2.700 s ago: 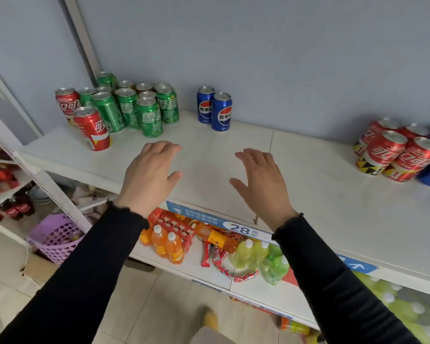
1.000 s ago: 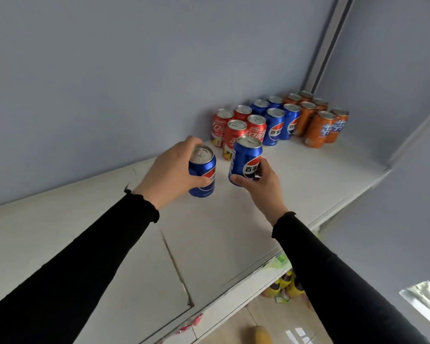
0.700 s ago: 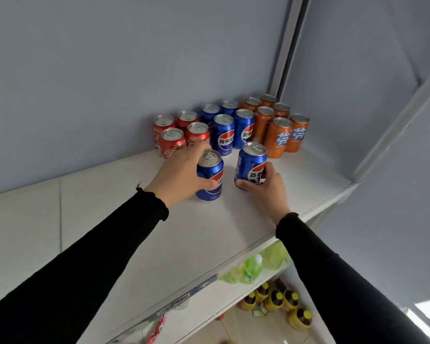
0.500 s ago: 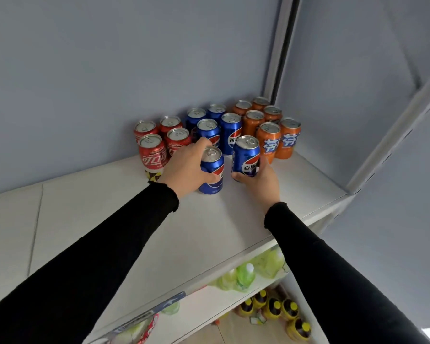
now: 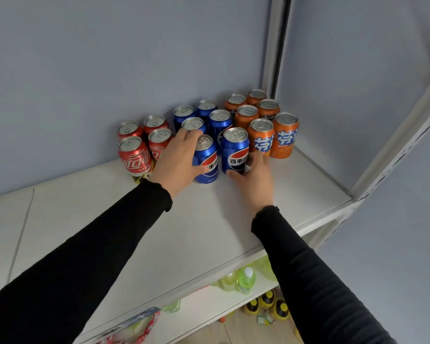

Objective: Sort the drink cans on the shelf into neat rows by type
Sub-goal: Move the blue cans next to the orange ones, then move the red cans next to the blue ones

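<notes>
- Blue aluminium: two Pepsi cans stand upright at the front of the cluster on the white shelf, each with a silver top, a pull tab and the red-white-blue globe.
- The left hand wraps the left blue can from its left side, fingers over the rim and thumb low on the front.
- The right hand grips the right blue can low down, thumb across the front at the base, fingers behind.
- These two cans stand just beside each other; whether they touch is hard to tell.
- Their globes carry white Chinese characters, "百事可" readable on the right one.
- Behind them stand four more blue cans, in two columns running back to the grey wall.
- Left of the blue group are four red cans; the front one bears white Coca-Cola characters "可口可" and small print that seems to read "FIFA WORLD CUP".
- Right of the blue group are six orange cans, the front two showing a blue-white character "芬".
- Below the shelf, a lower shelf holds green bottles.
</notes>
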The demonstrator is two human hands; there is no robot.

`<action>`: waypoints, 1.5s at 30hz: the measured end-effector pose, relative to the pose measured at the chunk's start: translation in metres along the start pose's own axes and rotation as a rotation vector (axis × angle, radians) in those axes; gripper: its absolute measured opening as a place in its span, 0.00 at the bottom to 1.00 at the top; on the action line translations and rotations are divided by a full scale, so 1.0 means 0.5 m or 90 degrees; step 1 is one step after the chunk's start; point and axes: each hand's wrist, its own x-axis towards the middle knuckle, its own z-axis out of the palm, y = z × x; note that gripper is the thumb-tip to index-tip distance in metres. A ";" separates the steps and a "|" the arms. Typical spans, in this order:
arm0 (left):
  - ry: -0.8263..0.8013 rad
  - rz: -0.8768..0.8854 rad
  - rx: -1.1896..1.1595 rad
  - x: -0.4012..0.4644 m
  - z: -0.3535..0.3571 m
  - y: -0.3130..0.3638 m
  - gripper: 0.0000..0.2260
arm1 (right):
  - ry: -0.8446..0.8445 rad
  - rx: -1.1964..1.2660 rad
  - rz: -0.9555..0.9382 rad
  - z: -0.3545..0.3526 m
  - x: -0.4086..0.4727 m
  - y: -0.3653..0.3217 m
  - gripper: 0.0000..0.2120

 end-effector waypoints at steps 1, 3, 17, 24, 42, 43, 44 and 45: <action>-0.001 -0.005 -0.001 0.006 0.004 0.001 0.35 | 0.003 -0.005 0.002 0.001 0.004 -0.002 0.30; 0.000 -0.014 -0.007 0.016 0.010 0.000 0.36 | 0.005 -0.022 0.011 0.004 0.008 -0.006 0.30; -0.003 -0.036 -0.064 -0.005 0.011 0.001 0.38 | -0.004 -0.038 -0.004 -0.001 -0.012 -0.022 0.23; 0.017 -0.061 0.061 -0.166 -0.050 -0.047 0.25 | -0.098 -0.262 -0.136 0.012 -0.101 -0.086 0.20; 0.044 -0.425 0.184 -0.934 -0.375 -0.438 0.21 | -0.344 -0.204 -0.438 0.471 -0.643 -0.530 0.17; 0.051 -0.439 0.185 -0.973 -0.394 -0.457 0.21 | -0.350 -0.195 -0.446 0.496 -0.673 -0.553 0.17; 0.058 -0.454 0.187 -1.009 -0.412 -0.475 0.21 | -0.356 -0.187 -0.455 0.521 -0.702 -0.576 0.17; 0.065 -0.468 0.188 -1.043 -0.429 -0.493 0.21 | -0.362 -0.181 -0.464 0.544 -0.729 -0.597 0.17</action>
